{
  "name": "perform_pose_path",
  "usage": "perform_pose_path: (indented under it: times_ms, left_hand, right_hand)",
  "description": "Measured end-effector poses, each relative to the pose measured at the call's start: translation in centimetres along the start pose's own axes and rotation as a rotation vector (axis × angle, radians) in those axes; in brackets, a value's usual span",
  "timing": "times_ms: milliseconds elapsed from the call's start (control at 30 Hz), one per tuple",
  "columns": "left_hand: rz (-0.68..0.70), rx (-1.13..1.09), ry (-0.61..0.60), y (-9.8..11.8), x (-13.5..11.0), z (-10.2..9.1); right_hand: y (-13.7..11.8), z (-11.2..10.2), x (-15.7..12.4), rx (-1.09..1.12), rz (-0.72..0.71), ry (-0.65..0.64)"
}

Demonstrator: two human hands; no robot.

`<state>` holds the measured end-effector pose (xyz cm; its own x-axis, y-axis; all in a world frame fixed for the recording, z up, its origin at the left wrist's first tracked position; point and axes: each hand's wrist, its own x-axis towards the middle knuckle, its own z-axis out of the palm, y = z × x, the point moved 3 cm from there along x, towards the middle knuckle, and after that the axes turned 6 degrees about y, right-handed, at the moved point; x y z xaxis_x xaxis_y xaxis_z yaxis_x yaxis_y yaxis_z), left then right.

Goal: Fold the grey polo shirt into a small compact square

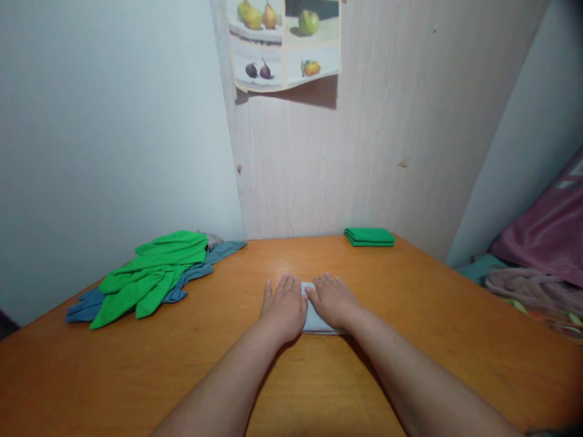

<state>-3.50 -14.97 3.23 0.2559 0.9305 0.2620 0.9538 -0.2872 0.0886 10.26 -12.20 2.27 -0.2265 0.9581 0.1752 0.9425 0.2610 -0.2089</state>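
Note:
A light grey folded cloth [314, 320] lies flat on the wooden table [310, 388], in front of me. My right hand [334, 300] rests palm down on it, fingers stretched forward and covering much of its right part. Along the cloth's left edge lies my left hand [286, 308], also flat with its fingers extended. How much of the cloth is under the left hand is hidden. The two thumbs point toward each other, with a strip of grey cloth showing between the hands.
A loose heap of bright green cloth [150, 273] and blue cloth [194, 276] lies at the table's left. Toward the back right sits a neatly folded green cloth [370, 237]. Walls stand behind and to the left; a fruit poster [282, 45] hangs ahead. Pink fabric [542, 224] is at far right.

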Motion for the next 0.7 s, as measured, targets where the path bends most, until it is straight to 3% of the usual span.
perform_pose_path:
  times_ms: [700]
  left_hand:
    - [-0.023,-0.039,-0.015,0.29,0.14,0.18]
  right_hand:
    - [0.16,0.0,-0.19,-0.035,-0.036,0.002]
